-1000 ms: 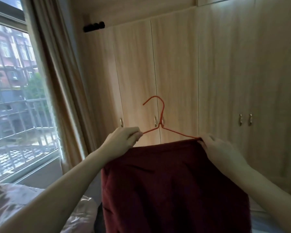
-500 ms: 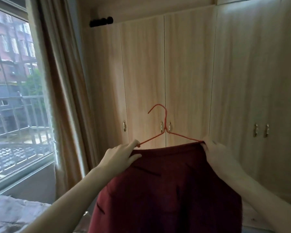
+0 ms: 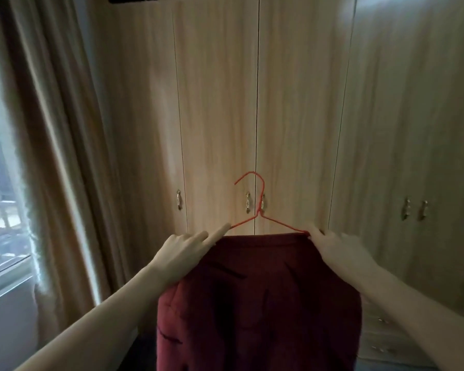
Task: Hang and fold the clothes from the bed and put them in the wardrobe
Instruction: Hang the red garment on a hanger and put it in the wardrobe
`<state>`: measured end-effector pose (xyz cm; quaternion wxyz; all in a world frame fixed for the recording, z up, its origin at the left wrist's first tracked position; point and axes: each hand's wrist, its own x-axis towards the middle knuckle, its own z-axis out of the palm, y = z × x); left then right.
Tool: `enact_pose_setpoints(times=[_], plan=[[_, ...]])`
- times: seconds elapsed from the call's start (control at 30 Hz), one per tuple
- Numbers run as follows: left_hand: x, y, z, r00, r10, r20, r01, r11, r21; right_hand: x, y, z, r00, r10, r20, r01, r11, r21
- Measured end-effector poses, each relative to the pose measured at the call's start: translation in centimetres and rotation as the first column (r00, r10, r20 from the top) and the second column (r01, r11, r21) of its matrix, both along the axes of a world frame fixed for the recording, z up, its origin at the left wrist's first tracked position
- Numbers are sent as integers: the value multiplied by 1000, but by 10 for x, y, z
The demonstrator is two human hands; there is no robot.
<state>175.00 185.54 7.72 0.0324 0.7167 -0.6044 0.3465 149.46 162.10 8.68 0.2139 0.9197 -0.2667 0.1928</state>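
Note:
A dark red garment (image 3: pixel 260 298) hangs over a thin red wire hanger (image 3: pixel 257 210), held up in front of the closed wooden wardrobe (image 3: pixel 217 116). My left hand (image 3: pixel 185 253) is at the hanger's left end, its fingers stretched out along the wire and the cloth's top edge. My right hand (image 3: pixel 335 250) pinches the hanger's right end together with the garment's corner. The hanger's hook points up, right in front of the seam between two wardrobe doors.
The wardrobe doors carry small metal handles (image 3: pixel 247 201) at hanger height, with another pair (image 3: pixel 414 208) to the right. A beige curtain (image 3: pixel 56 156) hangs at the left beside a window (image 3: pixel 0 210). Drawers (image 3: pixel 386 336) sit low on the right.
I have moved closer to the wardrobe, and the bed has dropped out of view. My left fingers have straightened along the hanger's left end. The garment stays on the hanger.

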Motion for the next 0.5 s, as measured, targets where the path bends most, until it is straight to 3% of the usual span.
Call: enact_pose_setpoints(times=[0.13, 0.23, 0.4, 0.5], plan=[[41, -35, -10, 999, 35, 0, -35, 997, 70, 20, -32, -9, 988, 83, -134, -91, 995, -49], [63, -70, -19, 999, 19, 27, -21, 997, 80, 41, -61, -8, 969, 52, -242, -51, 999, 9], [99, -131, -14, 998, 44, 40, -47, 997, 69, 84, -127, -13, 975, 93, -200, -91, 996, 23], [116, -168, -3, 995, 95, -40, -92, 993, 75, 115, -166, -11, 969, 136, -204, -123, 990, 75]])
